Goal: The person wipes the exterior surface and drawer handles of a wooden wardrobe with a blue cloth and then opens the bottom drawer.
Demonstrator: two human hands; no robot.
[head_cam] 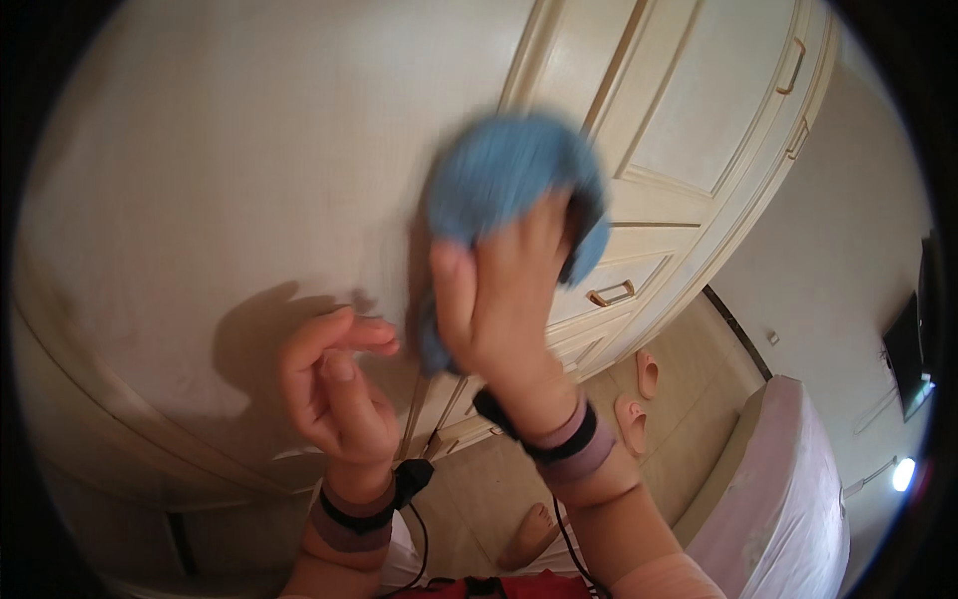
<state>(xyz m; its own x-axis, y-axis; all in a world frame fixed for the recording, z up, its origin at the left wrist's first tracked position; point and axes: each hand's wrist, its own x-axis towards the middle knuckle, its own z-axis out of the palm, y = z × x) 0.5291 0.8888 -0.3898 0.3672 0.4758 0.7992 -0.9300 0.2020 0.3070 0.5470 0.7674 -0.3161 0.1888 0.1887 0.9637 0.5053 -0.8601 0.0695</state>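
A blue cloth, blurred by motion, is under my right hand. My fingers and thumb spread over it, and part of the cloth hangs below my palm. Behind the cloth stands the pale side panel of a wooden wardrobe, close to or against it; the blur hides the contact. My left hand is held near the lower part of this panel, loosely curled, with nothing visible in it. Its shadow falls on the panel.
Cream wardrobe doors and a drawer handle stand at the right. Pink slippers lie on the tiled floor beside a bed. A dark cable hangs from my left wristband; a lit lamp shows at the far right.
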